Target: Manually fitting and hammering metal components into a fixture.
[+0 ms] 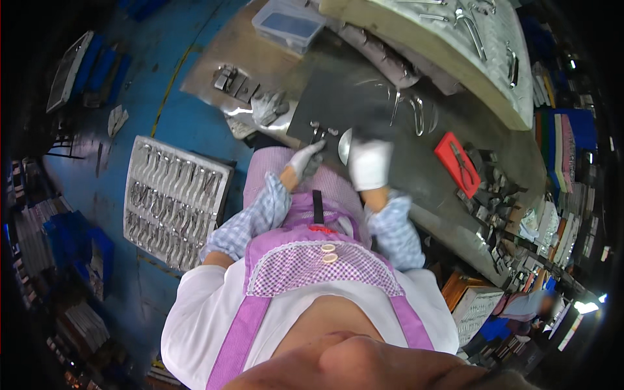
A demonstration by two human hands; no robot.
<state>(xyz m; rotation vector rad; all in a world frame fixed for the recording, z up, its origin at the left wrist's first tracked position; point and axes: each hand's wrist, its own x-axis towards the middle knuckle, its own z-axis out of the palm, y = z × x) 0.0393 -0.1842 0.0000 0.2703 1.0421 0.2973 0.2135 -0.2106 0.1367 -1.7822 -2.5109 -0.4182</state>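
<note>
My left hand [306, 162], in a pale glove with grey fingers, is closed at the table's near edge. Its fingertips meet a small shiny metal part [318, 132] with a dark lower portion, whose kind is unclear. To its right, my right hand [370, 166] wears a white glove and is smeared by motion, so its fingers do not show. A dark blur lies just beyond that hand, its shape unreadable. Between the hands, a pale rounded shape [344, 147] rests on or above the dark work surface [331, 91].
Beyond my left hand lie a crumpled grey glove [269, 108] and metal blocks [235, 83]. Curved metal pieces [408, 110] lie further off. Pliers [463, 164] sit on a red tray [448, 146] at right. A white tray [224, 179] of metal handles stands left; a clear bin [289, 26] is far.
</note>
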